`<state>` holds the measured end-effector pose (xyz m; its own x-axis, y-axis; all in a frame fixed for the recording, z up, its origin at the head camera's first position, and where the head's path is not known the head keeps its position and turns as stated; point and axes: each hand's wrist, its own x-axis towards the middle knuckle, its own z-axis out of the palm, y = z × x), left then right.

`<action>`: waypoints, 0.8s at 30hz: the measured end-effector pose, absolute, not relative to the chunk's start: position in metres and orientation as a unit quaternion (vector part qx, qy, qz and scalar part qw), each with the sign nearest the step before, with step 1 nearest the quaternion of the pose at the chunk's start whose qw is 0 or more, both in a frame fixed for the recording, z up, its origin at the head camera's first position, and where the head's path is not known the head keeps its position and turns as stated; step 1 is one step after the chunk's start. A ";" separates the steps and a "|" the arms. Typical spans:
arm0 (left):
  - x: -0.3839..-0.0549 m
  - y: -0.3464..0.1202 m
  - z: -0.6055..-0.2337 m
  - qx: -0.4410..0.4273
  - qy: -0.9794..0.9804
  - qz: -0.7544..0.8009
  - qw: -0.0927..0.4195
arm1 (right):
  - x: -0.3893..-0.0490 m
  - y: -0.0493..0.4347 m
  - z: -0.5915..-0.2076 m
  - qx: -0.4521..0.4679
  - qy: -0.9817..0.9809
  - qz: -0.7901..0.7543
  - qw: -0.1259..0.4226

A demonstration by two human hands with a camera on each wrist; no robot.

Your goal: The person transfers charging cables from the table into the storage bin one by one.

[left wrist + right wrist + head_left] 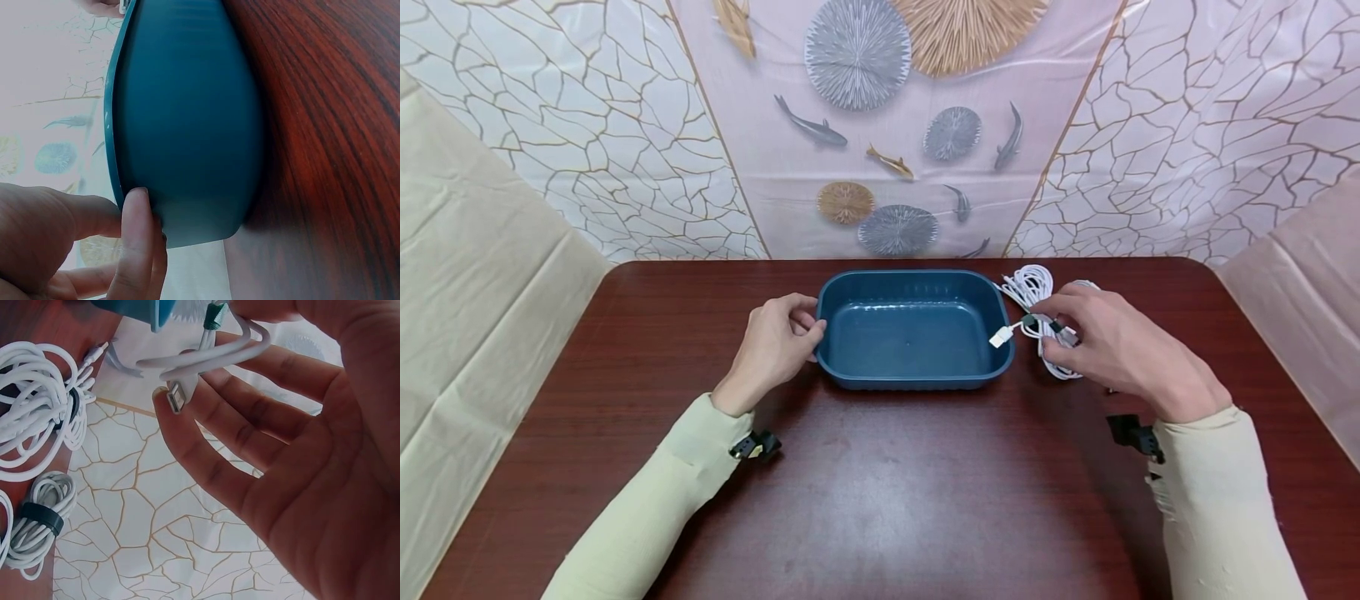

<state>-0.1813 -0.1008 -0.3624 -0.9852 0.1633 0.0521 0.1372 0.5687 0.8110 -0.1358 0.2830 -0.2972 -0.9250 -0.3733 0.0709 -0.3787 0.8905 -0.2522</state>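
Observation:
A dark blue rectangular plastic basin [917,333] with rounded corners stands on the table, and its inside looks bare. My left hand [771,350] pinches its left rim; the left wrist view shows fingers [136,237] against the outer wall [187,125]. Just right of the basin, my right hand [1112,346] holds a short white USB cable [1002,336] bundled with a dark green tie [1028,320]. The cable's plug hangs near the basin's right rim. In the right wrist view a metal connector [177,399] dangles beside the fingertips.
Coiled white cables [1030,283] lie on the table right of the basin, partly under my right hand. The right wrist view shows a large coil [31,419] and a smaller one with a dark band [47,519]. A patterned cloth [880,167] hangs behind the brown table [880,483].

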 end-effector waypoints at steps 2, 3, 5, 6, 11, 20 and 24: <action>-0.181 -0.101 -0.362 0.083 0.885 0.457 0.014 | -0.136 0.282 -0.297 0.196 -0.971 0.132 0.015; -0.181 -0.101 -0.362 0.083 0.885 0.457 0.014 | -0.136 0.281 -0.297 0.198 -0.971 0.133 0.017; -0.181 -0.101 -0.362 0.083 0.885 0.458 0.015 | -0.137 0.279 -0.297 0.203 -0.970 0.134 0.022; -0.181 -0.101 -0.362 0.083 0.884 0.459 0.016 | -0.138 0.279 -0.297 0.204 -0.970 0.134 0.023; -0.181 -0.100 -0.363 0.083 0.886 0.456 0.016 | -0.140 0.276 -0.296 0.192 -0.972 0.133 0.022; -0.180 -0.100 -0.362 0.082 0.888 0.451 0.015 | -0.143 0.274 -0.296 0.201 -0.970 0.138 0.012; -0.180 -0.100 -0.362 0.081 0.889 0.450 0.016 | -0.144 0.273 -0.297 0.203 -0.969 0.138 0.019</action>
